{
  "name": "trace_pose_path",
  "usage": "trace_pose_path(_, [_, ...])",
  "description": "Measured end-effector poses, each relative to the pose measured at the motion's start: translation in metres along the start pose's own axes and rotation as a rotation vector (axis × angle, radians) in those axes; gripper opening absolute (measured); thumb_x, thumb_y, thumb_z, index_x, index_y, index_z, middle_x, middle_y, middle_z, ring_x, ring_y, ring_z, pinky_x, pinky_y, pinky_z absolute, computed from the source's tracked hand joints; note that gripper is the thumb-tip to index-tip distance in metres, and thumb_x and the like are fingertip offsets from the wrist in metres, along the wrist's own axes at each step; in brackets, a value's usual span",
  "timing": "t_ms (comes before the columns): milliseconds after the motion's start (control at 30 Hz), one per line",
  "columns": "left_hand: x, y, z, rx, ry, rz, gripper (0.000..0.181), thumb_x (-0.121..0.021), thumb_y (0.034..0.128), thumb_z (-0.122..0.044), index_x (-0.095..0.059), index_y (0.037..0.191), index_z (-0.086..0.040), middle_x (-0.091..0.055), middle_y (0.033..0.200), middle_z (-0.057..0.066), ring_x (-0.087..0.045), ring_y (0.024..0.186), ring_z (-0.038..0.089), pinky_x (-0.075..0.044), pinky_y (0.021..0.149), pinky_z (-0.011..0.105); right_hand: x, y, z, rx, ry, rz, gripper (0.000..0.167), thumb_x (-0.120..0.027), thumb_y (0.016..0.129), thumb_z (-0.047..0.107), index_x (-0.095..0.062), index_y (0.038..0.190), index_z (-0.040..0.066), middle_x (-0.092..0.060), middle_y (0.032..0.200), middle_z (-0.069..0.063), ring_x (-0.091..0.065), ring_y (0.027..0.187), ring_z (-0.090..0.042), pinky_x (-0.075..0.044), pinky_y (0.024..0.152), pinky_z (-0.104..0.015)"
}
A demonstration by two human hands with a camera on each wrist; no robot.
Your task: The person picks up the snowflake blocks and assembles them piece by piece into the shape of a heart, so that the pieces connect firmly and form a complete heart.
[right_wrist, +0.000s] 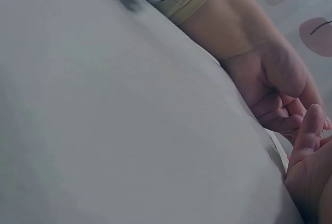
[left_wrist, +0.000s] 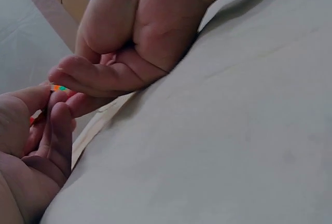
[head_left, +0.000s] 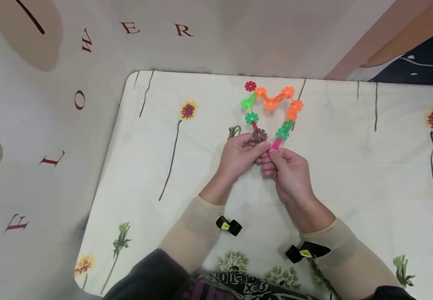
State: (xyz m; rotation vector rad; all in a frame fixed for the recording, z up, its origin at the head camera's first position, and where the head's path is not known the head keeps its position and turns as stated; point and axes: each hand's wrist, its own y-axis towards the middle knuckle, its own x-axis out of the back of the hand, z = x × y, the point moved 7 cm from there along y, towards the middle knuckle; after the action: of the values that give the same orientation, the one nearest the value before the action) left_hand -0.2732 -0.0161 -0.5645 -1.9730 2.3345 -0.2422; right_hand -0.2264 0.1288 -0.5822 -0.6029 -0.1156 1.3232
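Observation:
A chain of slotted plastic snowflake discs (head_left: 271,103) forms a heart-like outline in the head view. Orange discs run along its top and right, green ones down both sides, and a crimson disc (head_left: 250,86) sits at the upper left. My left hand (head_left: 239,154) pinches the lower left end by a grey-brown disc (head_left: 260,134). At the other end, a pink disc (head_left: 276,144) is between the thumb and fingers of my right hand (head_left: 290,168). The fingertips of both hands meet, hiding whether the ends join. Both wrist views show mostly hands, hiding nearly all the discs.
A pale cloth with printed flowers (head_left: 188,110) covers the table. Beyond the table's back and left edges stands a light surface with printed letters (head_left: 183,30). Black devices (head_left: 229,226) are strapped at both forearms, over beige sleeves.

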Motion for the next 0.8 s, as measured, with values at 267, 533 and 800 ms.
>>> trace_pose_path(267, [0.0001, -0.0010, -0.0005, -0.032, -0.082, 0.015, 0.022, -0.079, 0.0970, -0.006, -0.076, 0.115, 0.005, -0.078, 0.093, 0.014, -0.072, 0.072, 0.008, -0.062, 0.071, 0.029, -0.0043, -0.0006, -0.0003, 0.060, 0.040, 0.001, 0.014, -0.068, 0.106, 0.010, -0.076, 0.099, 0.000, -0.075, 0.078, -0.007, -0.067, 0.060, -0.009, -0.057, 0.055, -0.021])
trace_pose_path(533, [-0.0044, 0.0001, -0.0041, -0.071, -0.114, 0.032, 0.020, -0.078, 0.0963, -0.003, -0.076, 0.114, 0.006, -0.078, 0.093, 0.015, -0.074, 0.074, 0.008, -0.061, 0.073, 0.028, -0.0001, -0.0010, 0.0024, 0.088, 0.048, 0.012, 0.015, -0.066, 0.107, 0.009, -0.079, 0.104, 0.002, -0.077, 0.080, -0.008, -0.065, 0.057, -0.009, -0.055, 0.053, -0.020])
trace_pose_path(800, [-0.0074, -0.0014, 0.0028, -0.031, -0.183, 0.021, 0.019, -0.079, 0.0972, -0.006, -0.076, 0.111, 0.006, -0.077, 0.091, 0.012, -0.070, 0.074, 0.009, -0.059, 0.069, 0.026, 0.0010, 0.0006, 0.0051, 0.074, 0.050, 0.059, 0.020, -0.064, 0.108, 0.012, -0.079, 0.099, 0.002, -0.077, 0.080, -0.009, -0.067, 0.057, -0.008, -0.056, 0.052, -0.020])
